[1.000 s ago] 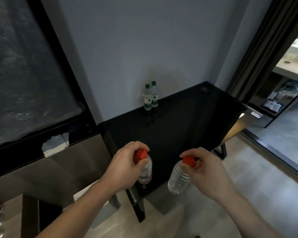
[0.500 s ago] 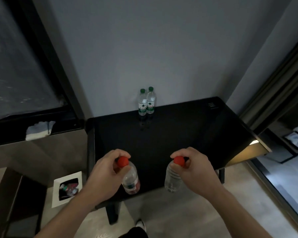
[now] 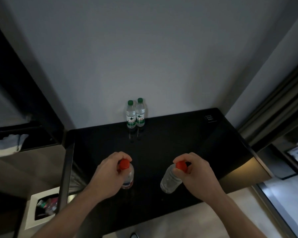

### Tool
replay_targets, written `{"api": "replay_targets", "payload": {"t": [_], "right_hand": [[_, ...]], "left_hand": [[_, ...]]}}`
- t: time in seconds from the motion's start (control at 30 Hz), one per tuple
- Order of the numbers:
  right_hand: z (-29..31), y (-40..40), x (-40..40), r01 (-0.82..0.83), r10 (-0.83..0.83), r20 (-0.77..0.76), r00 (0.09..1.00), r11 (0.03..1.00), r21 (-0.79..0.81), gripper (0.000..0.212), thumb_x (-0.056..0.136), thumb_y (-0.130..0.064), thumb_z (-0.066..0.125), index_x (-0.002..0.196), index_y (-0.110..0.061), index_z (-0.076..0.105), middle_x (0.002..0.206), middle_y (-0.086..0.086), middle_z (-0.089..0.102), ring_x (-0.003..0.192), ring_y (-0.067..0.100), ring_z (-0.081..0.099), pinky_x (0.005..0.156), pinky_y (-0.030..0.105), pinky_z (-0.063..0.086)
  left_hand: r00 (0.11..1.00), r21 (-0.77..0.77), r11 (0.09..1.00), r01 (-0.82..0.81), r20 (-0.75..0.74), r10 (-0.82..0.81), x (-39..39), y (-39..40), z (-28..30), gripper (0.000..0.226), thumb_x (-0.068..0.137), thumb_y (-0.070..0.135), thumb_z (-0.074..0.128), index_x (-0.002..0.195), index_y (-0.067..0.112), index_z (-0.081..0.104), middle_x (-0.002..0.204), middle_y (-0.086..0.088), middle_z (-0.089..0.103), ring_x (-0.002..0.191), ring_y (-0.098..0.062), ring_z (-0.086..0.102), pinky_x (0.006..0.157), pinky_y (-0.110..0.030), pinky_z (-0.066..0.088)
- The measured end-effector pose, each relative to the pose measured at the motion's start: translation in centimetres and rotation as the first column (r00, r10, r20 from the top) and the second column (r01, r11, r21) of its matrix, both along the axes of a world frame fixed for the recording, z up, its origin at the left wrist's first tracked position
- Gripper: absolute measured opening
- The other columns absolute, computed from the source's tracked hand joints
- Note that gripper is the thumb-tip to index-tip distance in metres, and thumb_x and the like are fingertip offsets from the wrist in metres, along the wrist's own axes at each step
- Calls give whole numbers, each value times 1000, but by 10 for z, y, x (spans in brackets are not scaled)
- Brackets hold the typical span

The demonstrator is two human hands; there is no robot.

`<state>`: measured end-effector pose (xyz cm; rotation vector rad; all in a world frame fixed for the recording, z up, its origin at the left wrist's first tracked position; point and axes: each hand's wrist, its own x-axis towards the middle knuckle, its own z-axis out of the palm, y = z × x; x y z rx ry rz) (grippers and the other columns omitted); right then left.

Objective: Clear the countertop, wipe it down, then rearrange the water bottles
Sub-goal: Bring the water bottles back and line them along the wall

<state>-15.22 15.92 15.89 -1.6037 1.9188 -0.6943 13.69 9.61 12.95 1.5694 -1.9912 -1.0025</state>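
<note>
The table (image 3: 187,143) looked cleared; rearranging was underway. The left hand (image 3: 108,174) and right hand (image 3: 194,172) each gripped a red-capped bottle (image 3: 127,176) (image 3: 170,179) by its neck, nearer than the green-capped pair (image 3: 136,115).

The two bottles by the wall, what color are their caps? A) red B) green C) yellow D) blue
B: the two bottles by the wall both have green caps, while the red caps are on the bottles held by the left hand and right hand.
</note>
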Motion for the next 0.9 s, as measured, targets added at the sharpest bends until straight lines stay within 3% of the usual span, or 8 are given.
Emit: {"api": "replay_targets", "payload": {"t": [0.27, 0.47, 0.73, 0.9], "right_hand": [[-15, -76, -64, -42, 41, 19, 999, 997, 64, 27, 88, -30, 78, 101, -49, 64, 104, -22, 60, 94, -9, 61, 75, 19, 54], [-25, -148, -113, -144, 142, 42, 989, 987, 64, 25, 88, -28, 78, 101, -46, 65, 105, -20, 62, 97, -11, 60, 74, 16, 53], [-41, -248, -166, -271, 273, -10, 962, 957, 99, 26, 87, -28, 77, 100, -46, 64, 106, -19, 58, 96, 0, 61, 80, 20, 53], [-51, -303, -183, -318, 319, -1, 948, 945, 82, 21, 86, -22, 76, 96, -40, 69, 99, -18, 58, 90, 0, 60, 75, 13, 44]], "left_hand": [[1000, -3, 1000, 6, 7, -6, -67, -73, -7, 33, 94, 23, 69, 112, 47, 56, 116, 24, 54, 111, -3, 59, 95, -34, 58], [997, 27, 997, -71, 29, 70, -128, -126, -16, 31, 94, 23, 69, 116, 42, 58, 116, 20, 55, 110, -6, 60, 94, -36, 58], [974, 87, 971, -223, 59, 219, -194, -210, -31, 33, 92, 21, 70, 120, 37, 60, 117, 13, 59, 109, -11, 61, 93, -34, 57], [959, 51, 961, -274, 88, 269, -221, -264, -39, 31, 93, 17, 67, 119, 31, 61, 115, 9, 60, 102, -12, 63, 90, -34, 58]]}}
